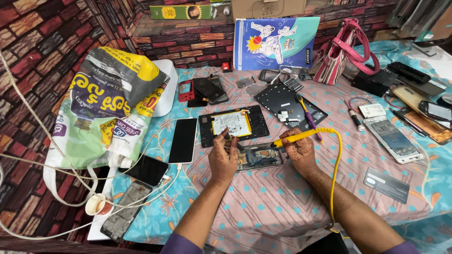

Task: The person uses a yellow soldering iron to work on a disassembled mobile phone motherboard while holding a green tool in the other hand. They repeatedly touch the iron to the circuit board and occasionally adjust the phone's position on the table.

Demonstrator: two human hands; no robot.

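At the centre of the frame an opened phone (258, 156) lies on the patterned cloth (263, 207), its circuit board exposed, and both hands work over it. The left hand (223, 157) is curled nearly closed, fingertips pinching a small dark tool (234, 139) over the phone's left end. The right hand (297, 151) is closed around a yellow soldering iron (297, 137), its tip pointing left at the phone's upper right edge; the yellow cord (337, 169) loops up and runs down the lower right toward the person. Just above the hands lies an opened tablet (234, 124) showing its battery, and upper right of it a dark back panel (290, 106) with a yellow and purple toothbrush (307, 115) across it. To the left a black-screened phone (183, 140) sits plugged into a white cable (141, 164). A printed plastic bag (108, 103) fills the upper left, a pink handbag (341, 51) stands at the upper right, and a white phone frame (393, 138) lies at the right.
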